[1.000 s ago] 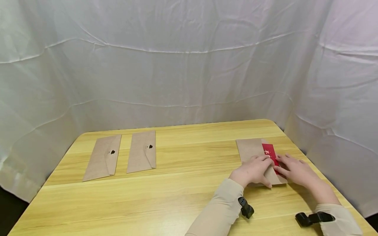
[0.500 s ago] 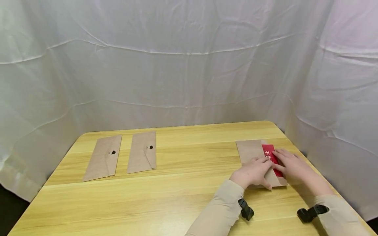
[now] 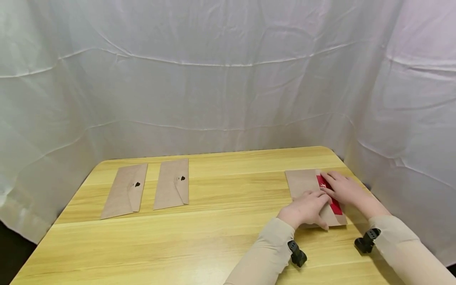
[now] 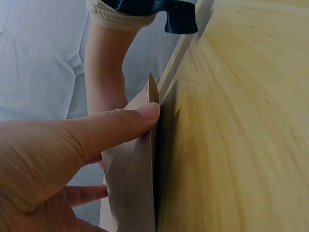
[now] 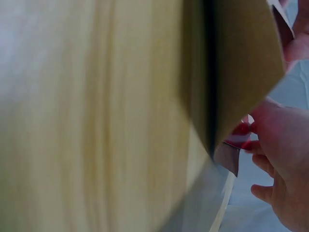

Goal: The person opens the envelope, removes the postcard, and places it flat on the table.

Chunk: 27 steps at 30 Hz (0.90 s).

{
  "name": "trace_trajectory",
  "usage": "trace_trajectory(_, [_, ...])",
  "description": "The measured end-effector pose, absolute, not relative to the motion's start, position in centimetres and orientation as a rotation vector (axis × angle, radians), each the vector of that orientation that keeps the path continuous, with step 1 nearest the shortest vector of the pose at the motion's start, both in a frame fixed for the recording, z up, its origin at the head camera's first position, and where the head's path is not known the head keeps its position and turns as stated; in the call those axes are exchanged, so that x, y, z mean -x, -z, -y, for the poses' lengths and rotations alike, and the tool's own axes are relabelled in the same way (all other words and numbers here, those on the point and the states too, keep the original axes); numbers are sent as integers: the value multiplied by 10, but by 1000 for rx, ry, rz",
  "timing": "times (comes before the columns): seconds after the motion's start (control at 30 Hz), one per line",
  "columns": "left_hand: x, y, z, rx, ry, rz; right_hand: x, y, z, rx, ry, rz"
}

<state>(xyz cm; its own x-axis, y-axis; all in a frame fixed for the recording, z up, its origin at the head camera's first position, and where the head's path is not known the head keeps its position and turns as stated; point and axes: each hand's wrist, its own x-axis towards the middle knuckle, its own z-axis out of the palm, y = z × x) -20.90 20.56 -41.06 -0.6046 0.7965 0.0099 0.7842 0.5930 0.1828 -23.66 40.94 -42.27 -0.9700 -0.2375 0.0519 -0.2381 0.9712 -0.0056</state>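
On the right of the table, a brown paper envelope (image 3: pixel 301 181) lies with its right end open. A red card with white characters (image 3: pixel 335 207) sticks partly out of that opening. My left hand (image 3: pixel 308 208) holds the envelope near its opening, fingers bent over the top sheet. In the left wrist view, the thumb lies on the envelope's edge (image 4: pixel 133 188). My right hand (image 3: pixel 343 189) rests on the red card's far part, fingers extended and covering some of it. In the right wrist view, its fingertips touch the red card (image 5: pixel 236 137).
Two closed brown envelopes, a left one (image 3: pixel 122 190) and a right one (image 3: pixel 171 184), each with a small black mark, lie at the table's left rear. The wooden table (image 3: pixel 221 237) ends behind against a white curtain (image 3: pixel 224 95).
My right hand has moved away from me along the red card to its far part, uncovering the near part. My left hand stays in place on the envelope.
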Motion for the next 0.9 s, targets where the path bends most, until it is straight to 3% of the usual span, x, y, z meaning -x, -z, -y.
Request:
trace_trajectory(0.23, [205,411,-209,-1350,-250,-2729,239,425,-411,-311,-42,3039])
trace_trajectory(0.5, [207,412,-209,-1375,-252,-2730,245,431,-417,-477,147,2736])
trace_trajectory(0.9, [210,412,-207,-1322,-256,-2739,244,424,-427,-497,250,2646])
